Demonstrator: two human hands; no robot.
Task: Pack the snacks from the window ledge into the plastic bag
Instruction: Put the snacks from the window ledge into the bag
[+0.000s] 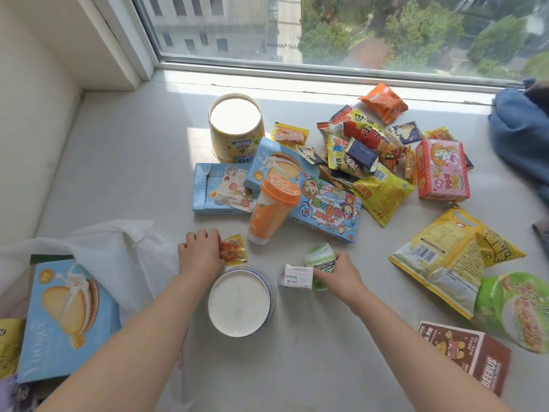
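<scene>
We are gripping a small orange snack packet [233, 249] with our left hand [201, 253] and a green gum bottle [320, 263] with our right hand [338, 275]; the plastic bag [118, 251] is lying lower left, touching the left hand.

- The left hand [200, 251] grips a small red-and-yellow snack packet [233, 249] on the window ledge [118, 162].
- The right hand [338, 273] holds a green gum bottle [319, 257] beside a small white box [295, 276].
- A white plastic bag [118, 254] lies at the left, with a blue biscuit box [68, 319] on it.
- A white round lid [239, 304] sits between the forearms.
</scene>
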